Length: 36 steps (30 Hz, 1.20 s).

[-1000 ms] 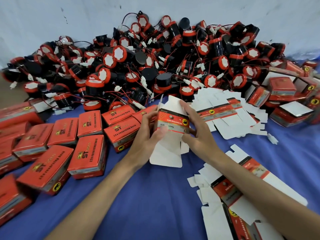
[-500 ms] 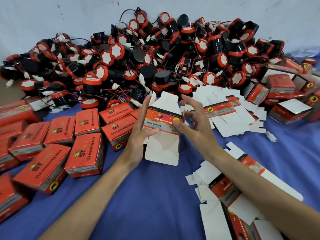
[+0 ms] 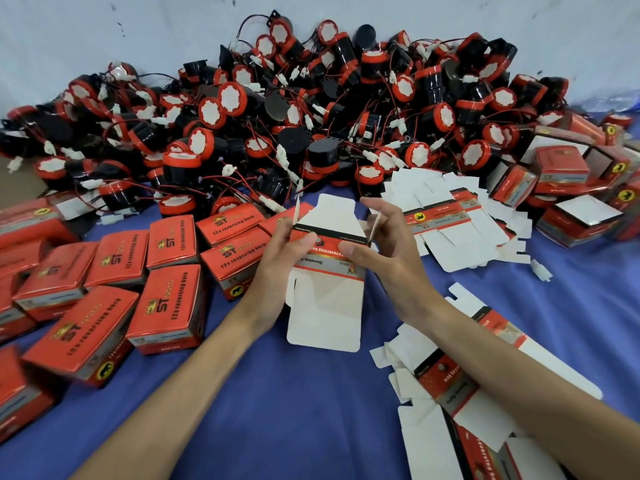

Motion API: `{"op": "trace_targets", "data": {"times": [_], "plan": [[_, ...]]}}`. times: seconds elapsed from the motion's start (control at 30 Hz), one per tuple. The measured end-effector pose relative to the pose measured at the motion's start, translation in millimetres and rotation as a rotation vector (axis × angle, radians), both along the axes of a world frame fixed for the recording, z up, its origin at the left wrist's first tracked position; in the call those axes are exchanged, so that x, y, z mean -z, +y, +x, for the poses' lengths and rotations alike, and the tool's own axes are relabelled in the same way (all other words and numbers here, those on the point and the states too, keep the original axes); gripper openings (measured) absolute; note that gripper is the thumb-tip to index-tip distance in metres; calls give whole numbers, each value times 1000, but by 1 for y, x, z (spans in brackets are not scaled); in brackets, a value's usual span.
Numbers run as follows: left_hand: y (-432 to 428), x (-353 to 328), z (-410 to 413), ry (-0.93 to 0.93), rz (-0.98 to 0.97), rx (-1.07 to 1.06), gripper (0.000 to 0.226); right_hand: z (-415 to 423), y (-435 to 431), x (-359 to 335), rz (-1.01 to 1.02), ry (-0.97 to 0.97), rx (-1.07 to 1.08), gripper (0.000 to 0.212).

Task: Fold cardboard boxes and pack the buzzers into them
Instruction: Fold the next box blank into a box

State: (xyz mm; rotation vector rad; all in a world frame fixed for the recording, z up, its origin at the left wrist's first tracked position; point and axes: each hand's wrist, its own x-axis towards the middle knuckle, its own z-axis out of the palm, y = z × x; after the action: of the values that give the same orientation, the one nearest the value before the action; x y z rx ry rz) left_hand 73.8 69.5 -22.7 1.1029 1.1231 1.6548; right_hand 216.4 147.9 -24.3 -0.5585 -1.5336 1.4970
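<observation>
In the head view, the left hand (image 3: 277,268) and right hand (image 3: 384,261) each pinch the flat carton (image 3: 325,306) by its red printed band, thumbs in front, over the blue cloth (image 3: 277,410) just before the buzzer heap (image 3: 311,109). The fingers, splayed half a second ago, have closed and the side flaps (image 3: 375,225) now stand up. Folding seems begun, with no buzzer packed yet.

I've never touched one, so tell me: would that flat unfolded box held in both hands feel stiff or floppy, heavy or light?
Probably light: the left hand and right hand hold the flat box with thumbs and fingertips alone. Likely thin and bendy: its side flaps stand folded up along creases. Being flat, it should not roll.
</observation>
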Motion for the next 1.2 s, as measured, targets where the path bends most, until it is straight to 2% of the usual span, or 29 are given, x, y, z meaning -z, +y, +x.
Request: {"op": "trace_targets", "data": {"times": [0.1, 0.2, 0.3, 0.33, 0.6, 0.77, 0.83, 1.0, 1.2], "plan": [[0, 1, 6, 88, -5, -57, 43, -2, -1, 0, -23, -17, 47, 41], [0, 3, 9, 148, 17, -114, 43, -2, 1, 0, -63, -80, 102, 50], [-2, 2, 10, 146, 29, -115, 45, -2, 1, -1, -145, -122, 95, 69], [-2, 1, 10, 145, 27, -124, 43, -2, 1, -1, -159, -123, 81, 69], [-2, 2, 10, 138, 76, -144, 25, 0, 1, 0, -146, 18, 10, 39], [0, 3, 11, 139, 83, -163, 23, 1, 4, 1, -134, 9, 0, 31], [0, 3, 10, 126, 86, -160, 23, 1, 3, 2, -125, 7, -14, 30], [0, 4, 5, 37, 110, -115, 23, 0, -2, -1, -99, -13, -31, 47], [1, 4, 8, -149, 104, -156, 17, -3, -4, 2, -83, -19, -4, 47]]}}
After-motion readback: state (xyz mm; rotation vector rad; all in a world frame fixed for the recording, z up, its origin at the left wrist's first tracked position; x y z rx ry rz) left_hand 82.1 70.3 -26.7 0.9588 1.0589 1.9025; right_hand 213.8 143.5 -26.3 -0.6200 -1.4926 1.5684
